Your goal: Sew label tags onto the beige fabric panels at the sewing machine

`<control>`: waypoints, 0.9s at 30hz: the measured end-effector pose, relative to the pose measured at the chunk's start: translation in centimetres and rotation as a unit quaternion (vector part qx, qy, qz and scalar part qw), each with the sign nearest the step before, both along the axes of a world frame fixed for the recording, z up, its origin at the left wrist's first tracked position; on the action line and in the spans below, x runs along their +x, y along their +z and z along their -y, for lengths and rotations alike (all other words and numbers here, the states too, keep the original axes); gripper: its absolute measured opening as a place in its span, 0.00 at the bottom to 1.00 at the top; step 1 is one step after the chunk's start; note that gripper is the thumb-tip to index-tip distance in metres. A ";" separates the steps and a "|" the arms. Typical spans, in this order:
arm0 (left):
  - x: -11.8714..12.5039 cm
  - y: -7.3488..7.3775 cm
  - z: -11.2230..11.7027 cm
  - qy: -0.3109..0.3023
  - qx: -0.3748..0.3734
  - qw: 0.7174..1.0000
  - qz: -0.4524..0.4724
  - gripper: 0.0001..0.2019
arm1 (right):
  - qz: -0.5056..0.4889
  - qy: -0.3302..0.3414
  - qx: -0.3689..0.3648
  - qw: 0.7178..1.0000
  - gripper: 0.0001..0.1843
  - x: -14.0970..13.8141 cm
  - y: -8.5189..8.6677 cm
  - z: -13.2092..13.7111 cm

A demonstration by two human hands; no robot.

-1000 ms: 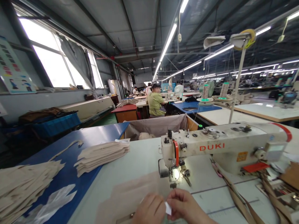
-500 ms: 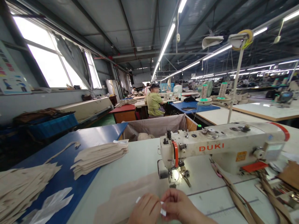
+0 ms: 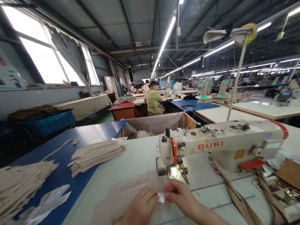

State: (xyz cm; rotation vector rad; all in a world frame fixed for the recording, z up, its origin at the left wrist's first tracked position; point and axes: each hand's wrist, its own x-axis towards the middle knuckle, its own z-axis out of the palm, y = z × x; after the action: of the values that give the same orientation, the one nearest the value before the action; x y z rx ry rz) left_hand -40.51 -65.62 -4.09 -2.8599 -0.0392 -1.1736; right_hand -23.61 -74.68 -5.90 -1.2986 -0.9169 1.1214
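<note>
Your left hand [image 3: 142, 203] and right hand [image 3: 178, 197] pinch a small white rectangular tag [image 3: 161, 197] between them, fingertips closed at its opposite edges. The tag sits just in front of the white sewing machine with orange DUKI lettering [image 3: 211, 145], near its lit needle area. A flat beige fabric panel [image 3: 122, 190] lies beside your left hand on the pale green tabletop [image 3: 138, 153].

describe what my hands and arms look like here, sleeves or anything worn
Left hand and right hand are both bare: the grip on each wears no glove, and no ring shows. The right forearm is uncovered as far as it shows, with no sleeve, watch or bracelet. The left forearm is out of frame.
</note>
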 end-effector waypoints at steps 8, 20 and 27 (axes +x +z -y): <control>0.5 -3.4 -1.9 0.037 -0.122 0.992 -0.021 0.13 | 0.355 0.019 0.088 0.931 0.13 0.5 0.0 3.6; 1.4 -3.3 -2.8 0.050 -0.170 0.982 -0.070 0.11 | 0.600 0.094 0.152 0.779 0.16 1.2 -0.8 4.0; 1.2 -3.1 -2.5 0.033 -0.159 0.985 -0.059 0.12 | 0.596 0.083 0.186 0.777 0.13 1.2 -0.6 4.1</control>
State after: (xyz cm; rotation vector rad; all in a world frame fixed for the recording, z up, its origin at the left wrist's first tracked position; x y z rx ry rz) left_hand -39.26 -63.13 -7.20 -3.1662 -0.3446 -1.0702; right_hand -22.42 -78.77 -6.46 -1.5516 -2.0832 0.0406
